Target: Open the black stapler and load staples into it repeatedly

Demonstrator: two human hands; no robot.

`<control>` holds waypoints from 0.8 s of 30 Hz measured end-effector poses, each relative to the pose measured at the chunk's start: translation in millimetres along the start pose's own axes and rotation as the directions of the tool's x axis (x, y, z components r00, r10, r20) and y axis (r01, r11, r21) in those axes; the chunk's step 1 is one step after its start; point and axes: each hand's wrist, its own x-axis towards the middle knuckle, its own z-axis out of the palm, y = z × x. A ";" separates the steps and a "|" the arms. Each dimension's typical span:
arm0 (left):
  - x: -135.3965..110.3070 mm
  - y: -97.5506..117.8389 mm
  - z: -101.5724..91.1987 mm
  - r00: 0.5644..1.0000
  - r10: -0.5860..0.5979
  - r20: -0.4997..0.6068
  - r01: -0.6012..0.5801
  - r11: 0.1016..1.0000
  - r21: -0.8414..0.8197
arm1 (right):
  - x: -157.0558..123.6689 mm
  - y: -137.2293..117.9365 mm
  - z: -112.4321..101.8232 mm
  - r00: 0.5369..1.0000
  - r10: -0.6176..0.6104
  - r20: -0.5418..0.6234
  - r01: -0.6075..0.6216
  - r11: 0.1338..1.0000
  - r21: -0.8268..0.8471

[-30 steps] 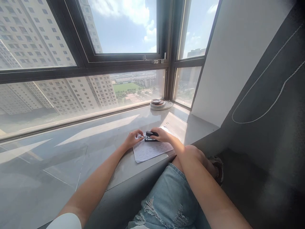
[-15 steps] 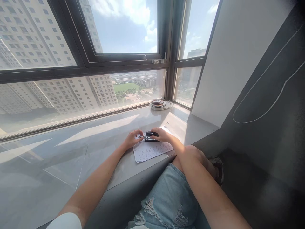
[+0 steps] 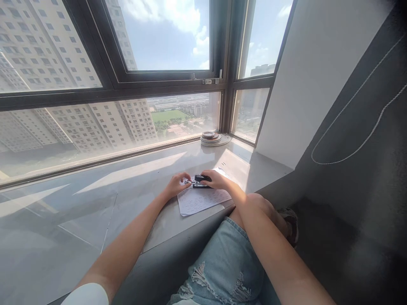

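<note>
A black stapler (image 3: 200, 178) lies on handwritten paper sheets (image 3: 203, 202) on the window sill. Its upper arm is parted from the base, with a metal part (image 3: 193, 182) showing at its left end. My right hand (image 3: 216, 179) is closed around the stapler's right side and steadies it. My left hand (image 3: 177, 185) is at the left end, thumb and finger pinched on the metal part. The fingertips hide some of that part, and whether staples are inside is too small to tell.
Small bits that look like staples (image 3: 224, 163) lie beyond the paper. A stack of round plates (image 3: 210, 139) stands in the window corner. The sill's front edge (image 3: 168, 236) runs beside my bent knee (image 3: 257, 205). A beaded cord (image 3: 337, 162) hangs at the right.
Almost nothing differs. Both hands keep their places at the stapler, and the paper lies as before.
</note>
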 end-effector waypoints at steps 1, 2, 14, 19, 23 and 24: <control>0.0 0.4 -0.1 1.000 0.000 0.000 0.000 1.000 0.002 | 0.1 0.2 0.2 1.000 -0.005 0.000 0.005 1.000 0.000; 0.0 0.9 -0.2 1.000 -0.001 0.000 0.001 1.000 0.005 | 0.1 0.5 0.4 1.000 -0.010 -0.001 0.010 1.000 -0.001; -0.2 3.8 -0.7 1.000 -0.012 0.007 0.012 1.000 0.000 | -0.2 0.0 0.5 1.000 -0.012 -0.013 0.012 1.000 -0.005; -0.1 6.3 -1.2 1.000 -0.023 -0.004 0.023 0.999 -0.023 | 0.1 0.0 0.3 1.000 -0.002 -0.004 0.002 1.000 -0.009; 0.5 6.5 -1.5 0.989 -0.102 -0.110 0.094 0.993 -0.076 | 0.4 2.3 1.3 1.000 -0.004 -0.003 0.004 1.000 -0.028; 0.6 6.0 -1.7 0.982 -0.125 -0.140 0.113 0.990 -0.089 | 0.4 2.9 1.6 1.000 -0.005 -0.004 0.005 1.000 -0.028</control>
